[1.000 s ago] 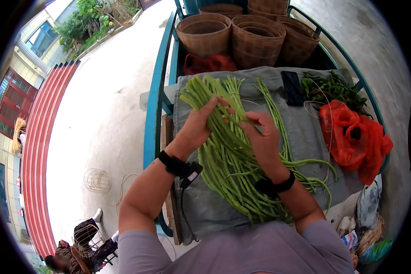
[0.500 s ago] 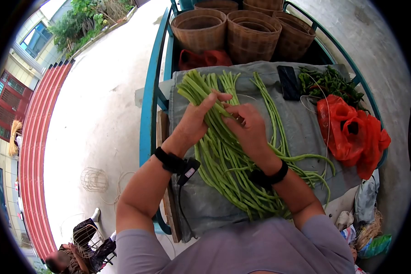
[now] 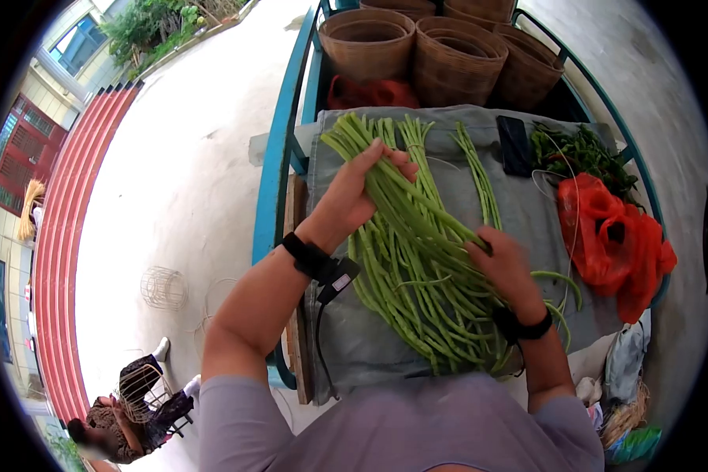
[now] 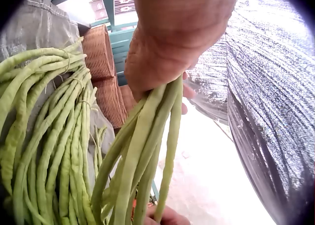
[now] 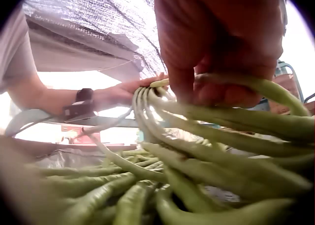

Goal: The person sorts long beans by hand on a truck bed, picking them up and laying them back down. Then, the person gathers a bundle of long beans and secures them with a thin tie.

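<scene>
My left hand (image 3: 354, 197) grips a bunch of long green beans (image 3: 405, 208) near its upper end, the tips sticking out above the thumb. In the left wrist view that hand (image 4: 172, 43) is wrapped round the bunch (image 4: 142, 141), which hangs below it. Lower along the same beans, my right hand (image 3: 507, 263) pinches some with curled fingers; the right wrist view shows its fingers (image 5: 184, 87) on the strands. Under the held bunch, more long beans (image 3: 417, 307) lie on the grey cloth (image 3: 330, 346), some in bundles tied near their ends.
Woven baskets (image 3: 367, 43) stand behind the cloth in the blue-framed cart (image 3: 279, 173). A dark phone (image 3: 514, 145), green peppers (image 3: 578, 153) and a red plastic bag (image 3: 606, 244) lie at the right. At lower left a person (image 3: 126, 425) sits holding a wire frame.
My right hand has moved down and to the right along the beans, away from my left hand. The left hand keeps its grip near the top of the bunch.
</scene>
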The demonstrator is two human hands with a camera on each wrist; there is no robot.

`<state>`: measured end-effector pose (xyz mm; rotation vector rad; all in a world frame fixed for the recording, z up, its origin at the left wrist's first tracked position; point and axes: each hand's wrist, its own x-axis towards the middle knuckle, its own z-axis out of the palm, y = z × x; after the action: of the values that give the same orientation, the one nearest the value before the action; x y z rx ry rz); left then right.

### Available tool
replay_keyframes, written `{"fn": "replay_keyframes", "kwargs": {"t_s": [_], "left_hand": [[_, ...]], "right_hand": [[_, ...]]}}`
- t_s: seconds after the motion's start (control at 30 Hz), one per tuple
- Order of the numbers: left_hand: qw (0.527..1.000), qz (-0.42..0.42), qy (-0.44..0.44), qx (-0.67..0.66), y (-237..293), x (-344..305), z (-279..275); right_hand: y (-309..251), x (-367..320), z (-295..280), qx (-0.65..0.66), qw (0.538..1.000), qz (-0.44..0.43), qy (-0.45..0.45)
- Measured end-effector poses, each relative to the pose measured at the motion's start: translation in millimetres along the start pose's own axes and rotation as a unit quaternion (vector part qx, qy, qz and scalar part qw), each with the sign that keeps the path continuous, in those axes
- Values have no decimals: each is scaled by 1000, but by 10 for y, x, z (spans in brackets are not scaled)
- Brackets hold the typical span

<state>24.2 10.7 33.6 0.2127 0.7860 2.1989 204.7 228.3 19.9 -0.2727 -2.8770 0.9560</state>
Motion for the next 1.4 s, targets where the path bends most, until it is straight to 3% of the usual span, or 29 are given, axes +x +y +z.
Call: {"fn": "replay_keyframes", "kwargs": {"t_s": [0.13, 0.23, 0.33, 0.43, 0.53, 0.63, 0.7, 0.87, 0.97, 1.07, 1.17, 1.27, 1.4], "left_hand": [[1000, -20, -24, -2, -53, 21, 53], [998, -26, -55, -28, -129, 3, 122], [999, -5, -21, -26, -57, 18, 66], [998, -24, 27, -54, -72, 56, -47], [993, -32, 97, -57, -82, 82, -144], [989, -21, 141, -46, -80, 99, -174], [989, -17, 143, -42, -66, 95, -152], [988, -30, 143, -40, -47, 89, -183], [989, -25, 142, -27, -39, 62, -159], [992, -29, 124, -6, -35, 59, -201], [989, -32, 141, 13, -26, 34, -134], [987, -32, 158, 23, -19, 29, -107], [987, -32, 158, 23, -35, 44, -151]], "right_hand": [[100, -301, -393, 33, 998, 22, 45], [20, -454, -620, 35, 993, -38, 107], [-147, -510, -714, 277, 956, 60, 77], [-366, -589, -911, -55, 995, -10, 82], [-21, -536, -978, -129, 989, 37, -58], [339, -229, -847, -281, 956, -36, -77], [494, 6, -606, -206, 978, -18, 10], [790, 848, -176, -195, 980, -23, 23], [1266, 1313, 223, -170, 983, 66, 21], [1463, 1396, 341, -105, 989, 90, 44], [1564, 1387, 320, 149, 975, 165, 0], [1537, 1368, 250, 266, 943, 201, -4], [1591, 1366, 290, 233, 954, 190, 26]]}}
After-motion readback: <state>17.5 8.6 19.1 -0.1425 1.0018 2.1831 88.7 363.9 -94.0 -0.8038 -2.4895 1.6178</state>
